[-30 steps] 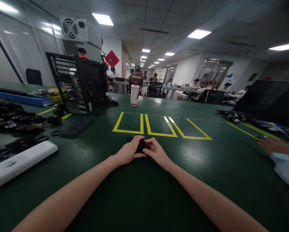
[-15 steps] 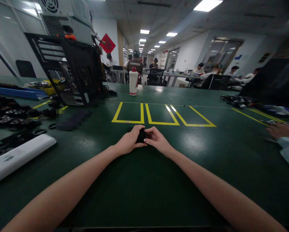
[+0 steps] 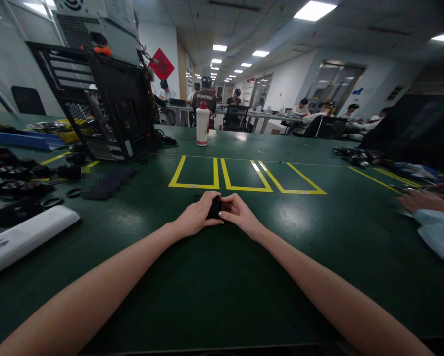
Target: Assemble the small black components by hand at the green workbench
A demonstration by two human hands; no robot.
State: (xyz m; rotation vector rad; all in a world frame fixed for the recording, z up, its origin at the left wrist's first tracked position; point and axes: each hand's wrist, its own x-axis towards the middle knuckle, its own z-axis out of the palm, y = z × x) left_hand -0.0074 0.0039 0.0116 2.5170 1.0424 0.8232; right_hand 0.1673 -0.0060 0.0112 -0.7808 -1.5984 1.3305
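Observation:
A small black object, its kind unclear, lies between my two hands low over the green table. My left hand is closed around it from the left, with the thumb along the near side. From the right, the thumb and fingers of my right hand pinch its end. Much of the object is hidden behind my fingers. Just beyond my hands, three yellow tape outlines mark the tabletop.
A white bottle with a red cap stands farther back. On the left are an open black computer case, dark parts and a long white object. A co-worker's hand is at the right. More people sit at tables behind.
The whole view has shifted slightly, so the scene sits a little farther left. My hands keep nearly the same hold on the black object. The co-worker's second hand shows more at the right.

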